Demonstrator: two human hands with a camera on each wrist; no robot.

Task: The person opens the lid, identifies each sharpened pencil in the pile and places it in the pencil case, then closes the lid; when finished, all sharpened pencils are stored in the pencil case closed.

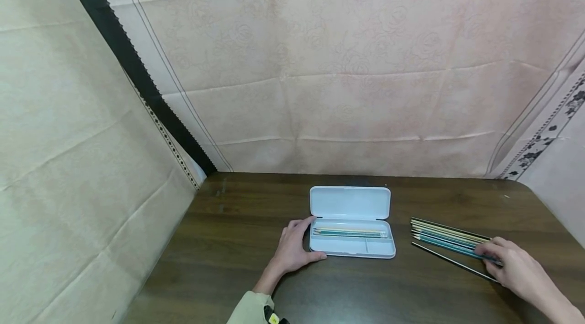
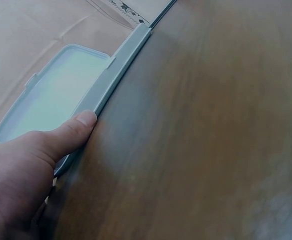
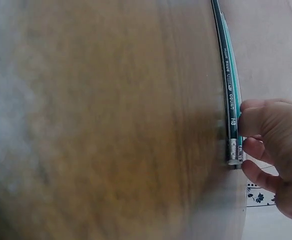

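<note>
A pale blue pencil case (image 1: 338, 247) lies on the table with its lid (image 1: 350, 202) raised. Inside are several pencils (image 1: 349, 233) in its long back compartment. My left hand (image 1: 294, 246) holds the case's left end, thumb at the front edge and forefinger by the hinge; the left wrist view shows the thumb pressed to the side wall. At right, my right hand (image 1: 521, 269) pinches the near ends of a row of green and yellowish pencils (image 1: 450, 239); how many it grips I cannot tell. A dark pencil (image 1: 450, 261) lies apart, closest to me.
The brown wooden table (image 1: 210, 263) ends at a pale cloth wall (image 1: 365, 110) behind the case. More cloth (image 1: 91, 161) hangs along the left side, and a flower-bordered cloth (image 1: 534, 151) stands at the right.
</note>
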